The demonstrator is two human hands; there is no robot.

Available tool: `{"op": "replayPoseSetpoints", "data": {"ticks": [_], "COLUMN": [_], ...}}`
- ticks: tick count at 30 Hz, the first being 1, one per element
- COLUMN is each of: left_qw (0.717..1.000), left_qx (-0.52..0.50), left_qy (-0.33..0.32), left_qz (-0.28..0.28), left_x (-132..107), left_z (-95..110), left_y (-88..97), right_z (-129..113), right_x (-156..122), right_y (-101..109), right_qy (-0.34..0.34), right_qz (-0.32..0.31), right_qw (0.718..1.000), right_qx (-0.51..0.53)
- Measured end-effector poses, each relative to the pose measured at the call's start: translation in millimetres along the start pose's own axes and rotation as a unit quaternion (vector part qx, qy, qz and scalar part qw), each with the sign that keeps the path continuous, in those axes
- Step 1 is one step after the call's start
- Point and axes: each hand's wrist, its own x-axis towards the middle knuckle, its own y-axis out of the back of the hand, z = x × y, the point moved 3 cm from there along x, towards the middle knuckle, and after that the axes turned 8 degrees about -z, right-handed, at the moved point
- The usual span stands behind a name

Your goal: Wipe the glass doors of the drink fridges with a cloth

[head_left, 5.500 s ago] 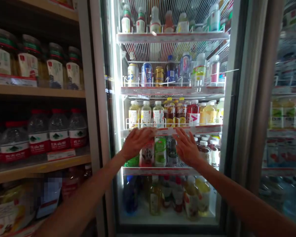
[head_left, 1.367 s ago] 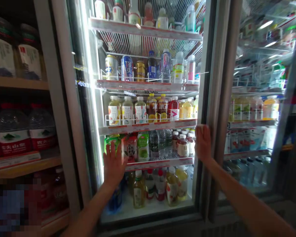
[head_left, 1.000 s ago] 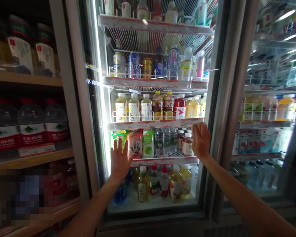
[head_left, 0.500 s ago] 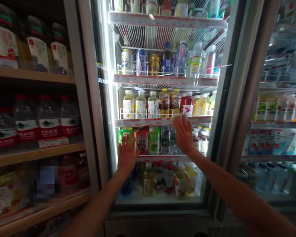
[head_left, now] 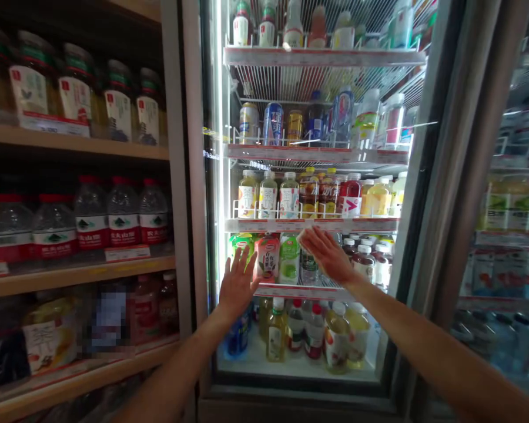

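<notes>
Wooden shelves (head_left: 70, 273) of bottled water are flanking a lit cooler. Both hands are resting on its glass door (head_left: 417, 194). The left hand (head_left: 238, 285) is lying open, fingers spread, as if bracing. The right hand (head_left: 330, 254) is pressing flat over what looks like a pale cloth (head_left: 300, 235), seemingly wiping mid-pane. Another pass is calling for steady, even pressure.

The single head-worn camera faces forward, slightly downward, close to the cooler door (head_left: 412, 235), wooden shelves (head_left: 70, 273) at left.
</notes>
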Motion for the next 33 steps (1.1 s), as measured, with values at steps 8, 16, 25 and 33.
{"op": "replayPoseSetpoints", "data": {"ticks": [8, 16, 25, 33], "left_qw": [0.999, 0.998, 0.998, 0.995], "left_qx": [0.02, 0.044, 0.043, 0.046], "left_qy": [0.025, 0.051, 0.054, 0.084], "left_qz": [-0.025, -0.007, -0.007, -0.033], "left_x": [-5, -5, -13, -23], "left_z": [-28, -42, -67, -86], "left_y": [0.8, 0.0, 2.4, 9.0], "right_z": [-53, -44, -71, -115], "right_x": [13, 60, 83, 113], "right_y": [-16, -12, -21, -32], "right_qy": [0.085, -0.072, -0.023, 0.089], "right_qz": [0.015, 0.053, 0.015, -0.036], "right_qw": [0.996, 0.995, 0.999, 0.993], "right_qx": [0.039, 0.04, 0.03, 0.07]}}
